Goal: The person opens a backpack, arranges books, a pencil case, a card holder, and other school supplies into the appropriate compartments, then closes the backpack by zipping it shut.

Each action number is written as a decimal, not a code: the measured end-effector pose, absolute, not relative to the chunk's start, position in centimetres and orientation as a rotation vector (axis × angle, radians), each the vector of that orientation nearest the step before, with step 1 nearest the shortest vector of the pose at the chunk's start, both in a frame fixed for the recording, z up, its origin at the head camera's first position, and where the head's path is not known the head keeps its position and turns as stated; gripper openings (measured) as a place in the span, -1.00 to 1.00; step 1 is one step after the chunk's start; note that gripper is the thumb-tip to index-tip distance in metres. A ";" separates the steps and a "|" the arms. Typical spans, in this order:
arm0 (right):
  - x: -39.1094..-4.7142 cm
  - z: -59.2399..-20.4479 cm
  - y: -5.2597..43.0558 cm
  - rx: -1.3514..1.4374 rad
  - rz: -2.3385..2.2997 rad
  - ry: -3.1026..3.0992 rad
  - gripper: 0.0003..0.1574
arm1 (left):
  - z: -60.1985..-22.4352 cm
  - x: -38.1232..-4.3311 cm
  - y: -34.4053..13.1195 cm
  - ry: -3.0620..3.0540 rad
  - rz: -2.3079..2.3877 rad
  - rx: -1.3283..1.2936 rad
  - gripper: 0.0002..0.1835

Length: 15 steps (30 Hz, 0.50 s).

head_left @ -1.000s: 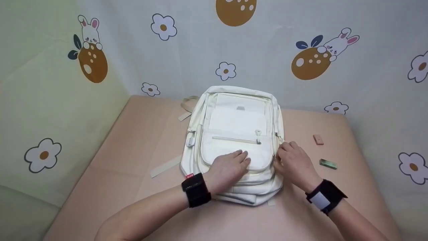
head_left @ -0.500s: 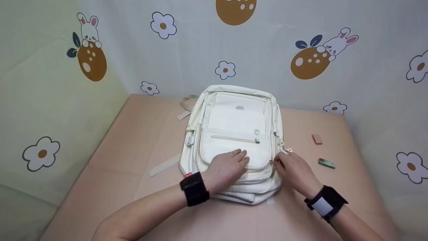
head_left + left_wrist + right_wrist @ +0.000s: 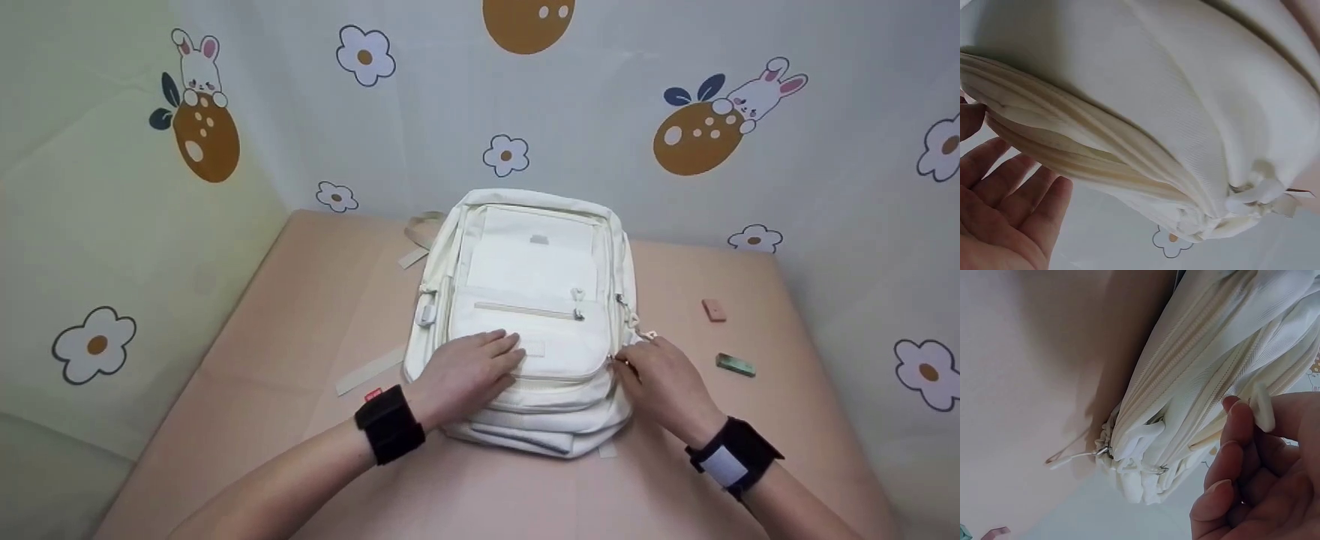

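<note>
A cream-white backpack [image 3: 536, 259] lies front side up on the covered table. My left hand [image 3: 469, 371] rests on the lower left of its front pocket, palm down. In the left wrist view the fingers [image 3: 1027, 185] are stretched out along a parted zipper edge [image 3: 1089, 152] of the bag. At the bag's right side my right hand [image 3: 664, 386] pinches a pale zipper pull [image 3: 1264, 408] between thumb and curled forefinger. More zipper rows [image 3: 1185, 354] run along the side of the bag in the right wrist view, with other pulls [image 3: 1072, 458] hanging near its top end.
A pink block [image 3: 714, 310] and a green block [image 3: 736, 365] lie on the pink table cover [image 3: 300, 330] right of the bag. Beige straps [image 3: 367, 373] stick out at its left. A patterned cloth wall [image 3: 420, 112] stands behind.
My right hand has shifted slightly down and let the upper pulls show, now pinching the zipper pull. My left hand has slid left across the front pocket, uncovering a small label patch.
</note>
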State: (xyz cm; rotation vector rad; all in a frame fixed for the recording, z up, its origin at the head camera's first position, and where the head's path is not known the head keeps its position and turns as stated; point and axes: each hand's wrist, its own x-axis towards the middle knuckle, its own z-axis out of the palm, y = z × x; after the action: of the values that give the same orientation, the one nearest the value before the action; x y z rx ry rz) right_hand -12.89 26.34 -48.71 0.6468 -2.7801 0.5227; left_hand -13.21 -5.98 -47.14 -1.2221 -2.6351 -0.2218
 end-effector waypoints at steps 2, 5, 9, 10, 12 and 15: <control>-12.8 -48.8 26.2 0.651 0.493 -2.765 -0.96 | -47.4 -13.4 -6.6 -2.619 -0.257 -1.221 -0.61; -12.8 -48.9 26.0 0.659 0.442 -2.745 -0.84 | -47.8 -13.6 -6.9 -2.585 -0.307 -1.222 -0.67; -12.5 -48.8 25.6 0.679 0.348 -2.751 -0.70 | -48.1 -13.7 -6.9 -2.559 -0.343 -1.215 -0.72; -12.4 -48.7 25.5 0.682 0.323 -2.756 -0.69 | -48.1 -13.7 -6.9 -2.563 -0.348 -1.212 -0.72; -12.2 -48.5 25.4 0.684 0.281 -2.763 -0.72 | -48.1 -13.7 -6.8 -2.579 -0.350 -1.205 -0.72; -11.6 -48.1 25.1 0.696 0.244 -2.757 -0.76 | -48.0 -13.6 -6.8 -2.610 -0.348 -1.196 -0.71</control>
State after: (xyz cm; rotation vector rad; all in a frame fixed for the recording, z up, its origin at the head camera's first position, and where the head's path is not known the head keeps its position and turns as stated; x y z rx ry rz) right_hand -11.61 25.08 -48.14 0.6957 -2.7565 0.2439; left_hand -13.56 -6.78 -47.96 -1.1958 -2.6099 -0.3483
